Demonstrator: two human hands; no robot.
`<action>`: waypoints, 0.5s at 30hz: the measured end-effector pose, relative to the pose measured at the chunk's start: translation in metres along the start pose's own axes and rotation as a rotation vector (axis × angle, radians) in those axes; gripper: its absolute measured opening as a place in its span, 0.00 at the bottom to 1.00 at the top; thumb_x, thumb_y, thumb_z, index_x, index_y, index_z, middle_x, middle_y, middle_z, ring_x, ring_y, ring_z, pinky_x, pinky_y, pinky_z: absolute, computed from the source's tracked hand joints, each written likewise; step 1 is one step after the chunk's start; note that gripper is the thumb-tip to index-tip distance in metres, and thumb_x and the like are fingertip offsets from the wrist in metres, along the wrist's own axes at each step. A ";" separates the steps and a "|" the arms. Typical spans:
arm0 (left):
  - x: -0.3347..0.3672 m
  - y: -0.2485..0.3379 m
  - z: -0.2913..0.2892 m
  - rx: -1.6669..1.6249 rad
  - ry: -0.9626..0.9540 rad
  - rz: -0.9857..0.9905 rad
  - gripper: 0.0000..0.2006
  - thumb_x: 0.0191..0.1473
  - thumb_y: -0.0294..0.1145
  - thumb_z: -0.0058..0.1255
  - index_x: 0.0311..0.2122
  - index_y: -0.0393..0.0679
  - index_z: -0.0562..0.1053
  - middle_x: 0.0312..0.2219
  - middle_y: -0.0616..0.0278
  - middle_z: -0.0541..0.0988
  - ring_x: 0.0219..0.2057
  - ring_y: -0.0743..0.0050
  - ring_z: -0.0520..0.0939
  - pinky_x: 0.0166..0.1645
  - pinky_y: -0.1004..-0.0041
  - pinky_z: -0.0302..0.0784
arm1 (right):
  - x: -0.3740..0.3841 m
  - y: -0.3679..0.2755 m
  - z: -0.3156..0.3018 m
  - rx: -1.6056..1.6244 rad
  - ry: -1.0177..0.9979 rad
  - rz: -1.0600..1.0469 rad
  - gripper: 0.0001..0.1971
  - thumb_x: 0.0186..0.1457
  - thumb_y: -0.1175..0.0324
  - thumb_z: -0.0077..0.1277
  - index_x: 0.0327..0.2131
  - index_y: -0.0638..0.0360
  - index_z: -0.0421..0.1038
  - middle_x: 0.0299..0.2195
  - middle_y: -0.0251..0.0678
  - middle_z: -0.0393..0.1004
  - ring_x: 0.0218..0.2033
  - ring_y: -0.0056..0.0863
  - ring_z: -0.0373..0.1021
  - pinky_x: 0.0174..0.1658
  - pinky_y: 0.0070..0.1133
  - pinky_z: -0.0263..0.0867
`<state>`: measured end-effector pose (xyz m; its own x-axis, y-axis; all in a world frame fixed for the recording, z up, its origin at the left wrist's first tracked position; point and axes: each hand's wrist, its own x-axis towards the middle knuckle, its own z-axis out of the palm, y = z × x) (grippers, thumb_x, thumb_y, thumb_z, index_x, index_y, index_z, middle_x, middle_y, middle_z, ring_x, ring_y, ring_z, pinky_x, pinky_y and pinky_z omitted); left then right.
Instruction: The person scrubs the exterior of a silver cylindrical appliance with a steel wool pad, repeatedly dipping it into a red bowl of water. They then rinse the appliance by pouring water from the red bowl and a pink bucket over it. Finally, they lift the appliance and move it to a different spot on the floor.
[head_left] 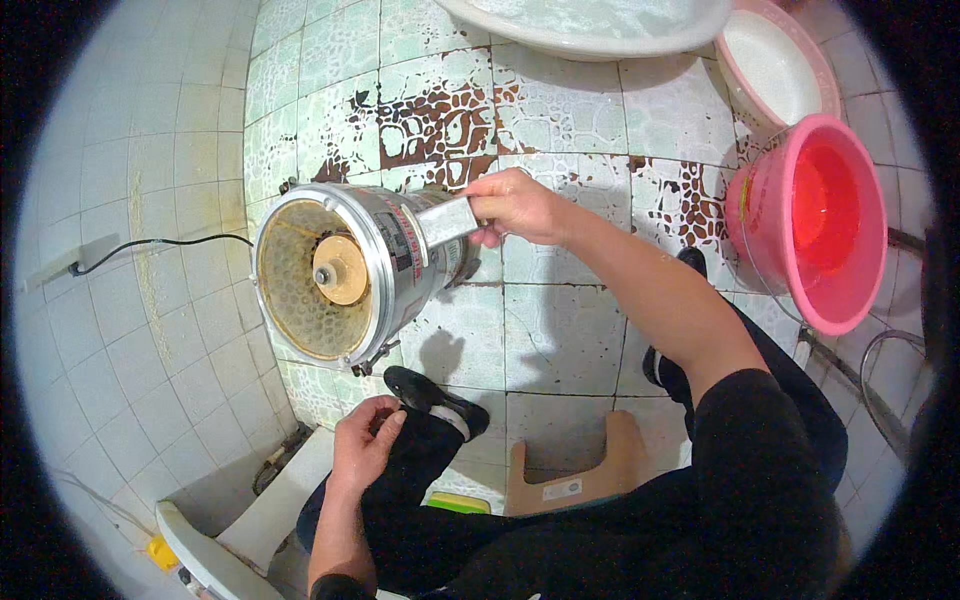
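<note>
A silver metal drum machine (405,235) lies tipped on its side on the tiled floor, its round mouth facing left. Inside, the yellowish wall (290,235) is dimpled, and a tan hub (342,270) with a metal spindle sits in the middle. My right hand (520,207), arm stretched out, is closed round the end of the box-shaped metal spout (445,222) on the machine's side. Near my left knee is my left hand (365,445), fingers loosely bent, thumb apart, nothing visible in it. Part of its palm is hidden.
At the right stands a pink bucket (745,215) with a red thing inside. Behind it are a pink-rimmed basin (825,75) and a large white tub (590,45) of water. A tan stool (620,450) is near my legs. A black cable (165,242) runs to the left wall.
</note>
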<state>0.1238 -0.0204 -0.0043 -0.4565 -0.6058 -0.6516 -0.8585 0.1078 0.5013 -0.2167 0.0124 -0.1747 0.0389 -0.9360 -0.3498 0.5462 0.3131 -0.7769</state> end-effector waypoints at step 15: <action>0.008 0.009 0.004 -0.033 -0.064 -0.089 0.10 0.54 0.28 0.54 0.41 0.36 0.73 0.32 0.63 0.78 0.34 0.80 0.75 0.42 0.77 0.71 | -0.014 0.003 -0.023 0.238 -0.214 0.072 0.15 0.53 0.72 0.51 0.45 0.62 0.70 0.37 0.42 0.77 0.29 0.26 0.74 0.34 0.23 0.72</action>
<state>0.1117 -0.0211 -0.0076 -0.3938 -0.5599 -0.7290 -0.8887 0.0292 0.4576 -0.2354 0.0300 -0.1843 0.2455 -0.9334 -0.2617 0.7149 0.3567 -0.6014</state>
